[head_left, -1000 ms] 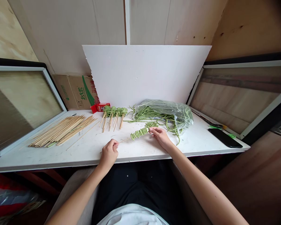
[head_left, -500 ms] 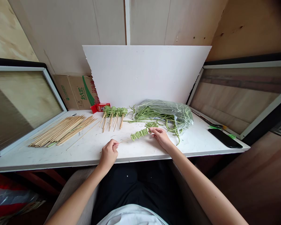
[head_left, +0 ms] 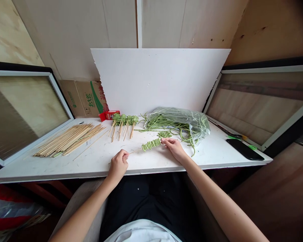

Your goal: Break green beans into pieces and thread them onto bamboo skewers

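My left hand (head_left: 119, 164) is closed around the bare end of a thin bamboo skewer (head_left: 135, 151). Folded green long bean (head_left: 150, 145) is threaded in tight zigzags along the skewer's other half. At that far end, the fingers of my right hand (head_left: 175, 149) pinch the bean; the skewer's tip is hidden by them. Just behind my right fingers lies a small pile of cut bean pieces (head_left: 164, 134). Farther back, loose long beans (head_left: 158, 122) spill out of a clear plastic bag (head_left: 199, 122).
Finished bean skewers (head_left: 125, 120) lie stacked by a red box (head_left: 112, 115). On the left is a heap of bare skewers (head_left: 65, 139). A black phone (head_left: 244, 149) and scissors (head_left: 226, 129) are at the right. A white board (head_left: 161, 80) stands behind, near a carton (head_left: 83, 97).
The view has shifted slightly, so everything appears a little farther right. Both hands keep their hold, and the skewer stays nearly in the same place.
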A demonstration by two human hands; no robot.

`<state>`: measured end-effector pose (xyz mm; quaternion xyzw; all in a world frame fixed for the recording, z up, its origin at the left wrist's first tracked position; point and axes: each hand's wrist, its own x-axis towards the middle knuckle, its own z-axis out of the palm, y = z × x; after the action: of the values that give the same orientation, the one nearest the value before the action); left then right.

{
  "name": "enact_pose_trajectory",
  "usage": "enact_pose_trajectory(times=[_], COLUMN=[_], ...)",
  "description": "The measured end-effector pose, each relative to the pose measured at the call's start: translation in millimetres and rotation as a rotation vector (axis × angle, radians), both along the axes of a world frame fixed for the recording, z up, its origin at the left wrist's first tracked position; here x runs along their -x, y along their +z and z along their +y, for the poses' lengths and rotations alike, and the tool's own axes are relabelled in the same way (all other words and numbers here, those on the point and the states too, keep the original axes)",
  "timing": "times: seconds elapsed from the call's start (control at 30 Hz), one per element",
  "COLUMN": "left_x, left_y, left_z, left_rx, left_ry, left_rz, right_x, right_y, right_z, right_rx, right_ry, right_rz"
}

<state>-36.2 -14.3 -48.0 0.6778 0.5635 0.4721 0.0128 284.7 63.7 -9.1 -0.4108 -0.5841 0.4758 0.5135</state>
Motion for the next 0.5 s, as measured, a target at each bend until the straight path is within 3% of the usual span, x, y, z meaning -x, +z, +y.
enact_pose_trajectory(times=[0.5], left_x=[2.1], left_y=[-2.5], left_z=[1.5], left_rx=[0.021], left_ry=[0.006], left_rz=[-0.034], right_x=[11.7], right_y=[-12.2], right_z=[0.5], right_rx=[0.032], right_ry=[-0.069], right_rz=[0.077])
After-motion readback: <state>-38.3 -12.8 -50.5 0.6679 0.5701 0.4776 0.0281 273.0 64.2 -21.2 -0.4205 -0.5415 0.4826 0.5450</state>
